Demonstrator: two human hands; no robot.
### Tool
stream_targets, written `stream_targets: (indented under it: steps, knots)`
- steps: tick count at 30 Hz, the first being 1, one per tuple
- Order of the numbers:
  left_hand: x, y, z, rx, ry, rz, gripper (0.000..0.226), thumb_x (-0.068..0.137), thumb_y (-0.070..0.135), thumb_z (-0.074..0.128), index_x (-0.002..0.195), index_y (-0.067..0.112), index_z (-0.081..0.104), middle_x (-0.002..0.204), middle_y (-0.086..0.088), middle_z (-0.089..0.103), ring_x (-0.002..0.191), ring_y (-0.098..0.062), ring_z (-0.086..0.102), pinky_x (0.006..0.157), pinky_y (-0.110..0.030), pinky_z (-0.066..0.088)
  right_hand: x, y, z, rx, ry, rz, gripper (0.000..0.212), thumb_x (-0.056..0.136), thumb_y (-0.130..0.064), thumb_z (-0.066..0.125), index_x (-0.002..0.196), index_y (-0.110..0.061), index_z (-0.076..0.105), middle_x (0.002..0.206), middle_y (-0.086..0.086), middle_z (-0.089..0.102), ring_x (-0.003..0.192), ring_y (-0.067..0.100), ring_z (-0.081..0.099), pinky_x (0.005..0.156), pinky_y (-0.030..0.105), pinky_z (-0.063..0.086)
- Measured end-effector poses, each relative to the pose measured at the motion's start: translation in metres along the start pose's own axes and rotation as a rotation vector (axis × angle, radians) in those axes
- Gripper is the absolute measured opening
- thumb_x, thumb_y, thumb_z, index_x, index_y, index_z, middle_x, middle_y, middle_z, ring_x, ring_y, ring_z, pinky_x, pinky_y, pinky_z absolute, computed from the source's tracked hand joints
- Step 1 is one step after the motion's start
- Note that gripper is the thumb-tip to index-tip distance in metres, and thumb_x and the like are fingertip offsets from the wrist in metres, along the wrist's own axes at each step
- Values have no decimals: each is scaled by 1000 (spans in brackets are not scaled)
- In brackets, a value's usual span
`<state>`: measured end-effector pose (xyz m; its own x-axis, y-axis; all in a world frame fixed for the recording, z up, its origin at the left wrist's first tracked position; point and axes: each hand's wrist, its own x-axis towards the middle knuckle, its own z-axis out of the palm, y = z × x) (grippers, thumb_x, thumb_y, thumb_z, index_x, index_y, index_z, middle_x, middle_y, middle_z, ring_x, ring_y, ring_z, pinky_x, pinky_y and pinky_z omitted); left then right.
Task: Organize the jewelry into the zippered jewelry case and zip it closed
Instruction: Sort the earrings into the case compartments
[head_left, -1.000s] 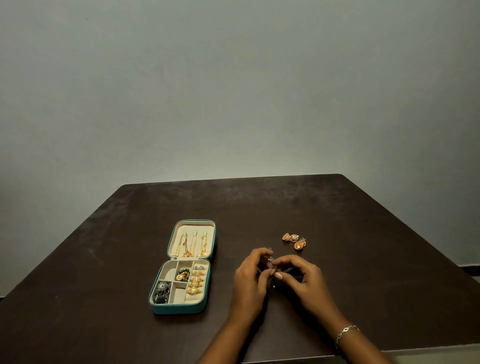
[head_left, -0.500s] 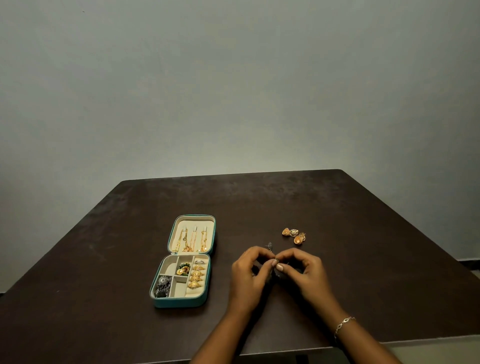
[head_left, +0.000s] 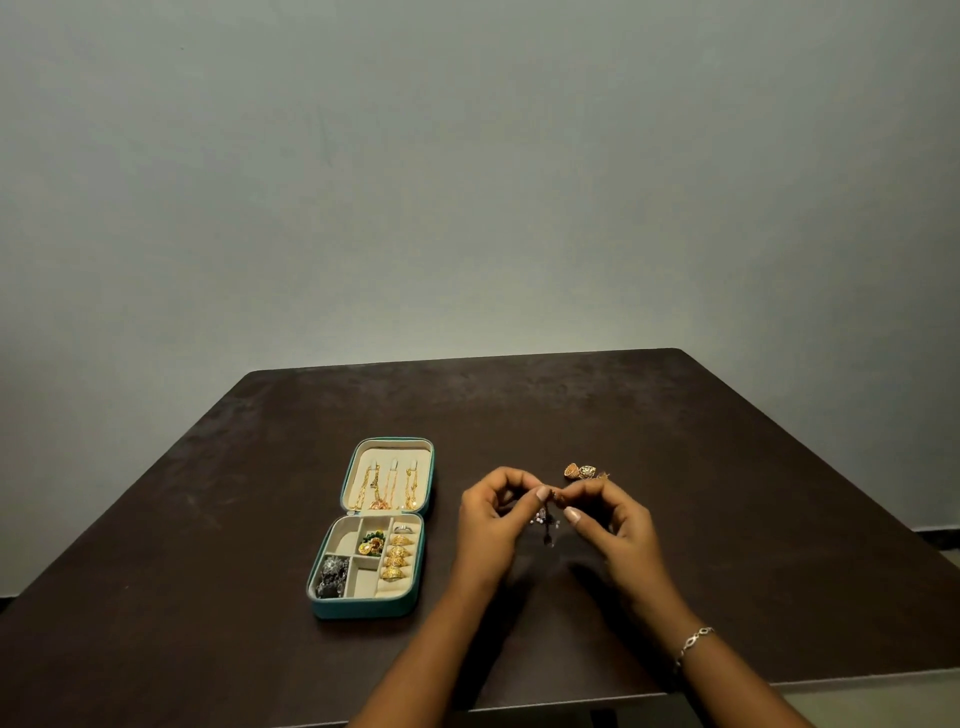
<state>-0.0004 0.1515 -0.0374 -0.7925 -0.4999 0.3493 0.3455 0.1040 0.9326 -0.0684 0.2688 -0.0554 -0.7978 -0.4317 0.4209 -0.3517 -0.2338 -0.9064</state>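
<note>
A dark brown table stands against a plain grey-green wall, seen from above and behind a person's two forearms. The left hand and right hand meet just above the table's middle, fingers curled, thumb and forefinger tips of each closed together on a small piece of jewelry. It is silvery with pale beads and hangs down between the two hands; it is too small to say what kind it is. A thin silver bracelet sits on the right wrist. Near the left hand, to its left, a teal zippered case lies open flat on the table. Its lid is folded back on the far side, with a cream lining. Three gold chains hang in the lid side by side. The near half is divided into compartments: a row of gold rings fills the right-hand column, a green-and-gold piece sits in an upper middle compartment, and a dark silver cluster fills the lower left one. Just beyond the right hand, a few gold earrings lie loose on the table, close together and well apart from the case.
</note>
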Motion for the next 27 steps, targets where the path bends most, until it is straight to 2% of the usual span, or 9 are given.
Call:
stream_targets:
  steps: [2,6,9,13,15,17,21,24,27]
  knots:
    - [0,6,-1,-71,-2,-20,5,75,8,66,76,8,62,78,-21,69,76,-24,67,73,-29,53,1,0,1,56,1,51,16,80,17,53,90,6,59,88,11,64,82,1,63,76,14,49]
    - [0,17,1,-108,-18,-22,13,83,-4,60,88,5,68,75,-10,70,73,-15,68,68,-20,53,0,-2,3,156,-63,165,23,86,11,48,92,-3,65,92,6,70,88,12,66,76,21,51]
    - [-1,23,2,-110,-30,-43,14,84,-5,57,89,2,69,72,-6,72,73,-13,69,66,-18,52,-2,-4,6,217,-117,214,24,88,5,47,95,-4,68,96,14,71,92,22,66,81,27,51]
    - [0,27,0,-117,-34,-99,14,83,-3,58,87,4,69,72,-4,72,72,-11,69,64,-16,51,-2,-5,9,253,-155,214,15,80,-11,64,93,-9,71,95,14,72,92,21,66,83,29,50]
    - [1,30,0,-162,-43,-144,13,82,-3,59,89,3,69,73,-6,73,73,-13,69,64,-18,52,-1,-4,8,216,-170,193,22,75,-17,65,92,-5,70,92,15,71,89,22,66,81,30,50]
    - [0,31,0,-196,-53,-176,14,80,-3,61,89,3,68,73,-6,73,72,-14,69,65,-19,54,-1,-5,6,210,-172,190,17,78,-11,65,91,0,68,87,15,70,83,22,66,76,27,51]
    - [-1,33,-1,-231,-30,-210,12,82,-2,58,83,6,67,72,-6,72,69,-15,69,62,-22,55,-2,-8,6,211,-193,199,11,80,-5,59,87,-3,67,73,9,69,72,16,65,66,22,49]
    - [-2,35,-1,-219,-14,-249,12,86,1,55,82,8,63,74,-2,70,66,-7,67,54,-18,52,-2,-9,6,197,-193,208,11,81,1,58,89,-3,65,70,7,69,68,14,65,63,19,50]
    - [-1,34,-3,-150,6,-272,14,88,5,55,80,14,62,78,2,63,69,-3,61,56,-18,49,0,-11,4,159,-199,186,15,81,8,57,86,-4,65,65,5,69,64,10,66,60,16,48]
